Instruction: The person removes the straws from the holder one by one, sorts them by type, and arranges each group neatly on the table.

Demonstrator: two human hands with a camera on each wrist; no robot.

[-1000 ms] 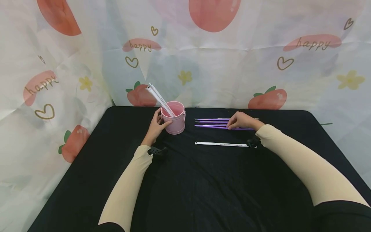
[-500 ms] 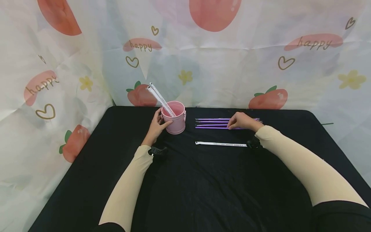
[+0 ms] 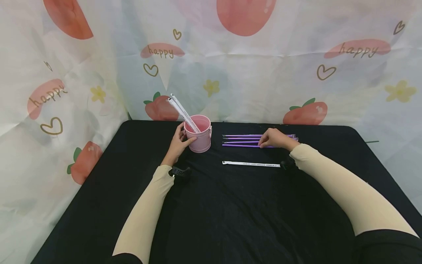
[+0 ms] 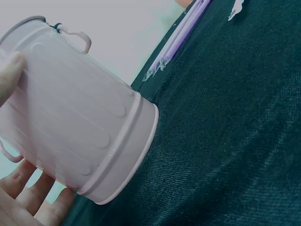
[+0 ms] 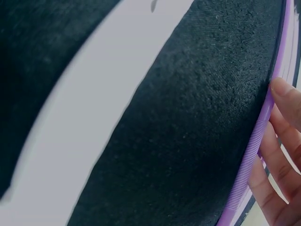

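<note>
My left hand (image 3: 177, 146) holds a small pink bucket (image 3: 199, 142) at the far side of the table, thumb on the near wall and fingers round its left side. Two white paper-wrapped straws (image 3: 182, 111) lean out of it to the left. Several purple straws (image 3: 240, 138) in clear wrappers lie side by side to the bucket's right. Over them is my right hand (image 3: 276, 138), pinching the nearest purple straw (image 5: 248, 157) between thumb and fingers near its ribbed part, close over the cloth. The fingers hide the middle of the row in the head view.
One white wrapped straw (image 3: 251, 164) lies on the black tablecloth (image 3: 230, 212), nearer to me than the purple row. The table's back edge runs just behind the bucket and straws, against a printed curtain (image 3: 244, 80).
The nearest purple straw has turned slightly, its left end coming a little toward me, so it lies closer to parallel with the others. Both hands stay almost in place.
</note>
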